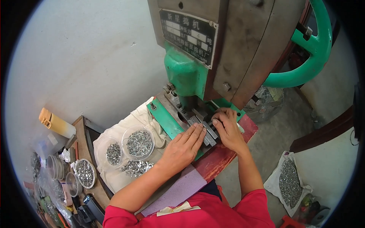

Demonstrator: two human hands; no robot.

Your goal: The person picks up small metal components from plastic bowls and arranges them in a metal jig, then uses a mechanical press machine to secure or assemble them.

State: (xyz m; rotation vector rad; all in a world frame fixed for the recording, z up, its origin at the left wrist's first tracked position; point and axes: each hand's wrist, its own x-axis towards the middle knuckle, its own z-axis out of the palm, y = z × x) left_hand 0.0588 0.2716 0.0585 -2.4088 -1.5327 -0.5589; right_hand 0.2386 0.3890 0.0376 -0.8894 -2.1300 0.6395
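Under the green ram housing (184, 74) of a punch press sits a grey metal die block (210, 140) with straight grooves. My left hand (181, 149) lies over its near left side, fingers stretched out side by side with the tips on the metal. At the die's right side is my right hand (229, 131), with the fingers bent and drawn together. Whatever it pinches is hidden by the fingers. A green base bar (166, 121) runs along the press bed, left of the die.
Left of the press, clear round tubs (138, 143) of small metal parts stand on pale cloth (121, 131), beside a loose heap of parts (137, 168). A green flywheel (321, 49) is at upper right. A sack of parts (289, 182) lies on the floor, right.
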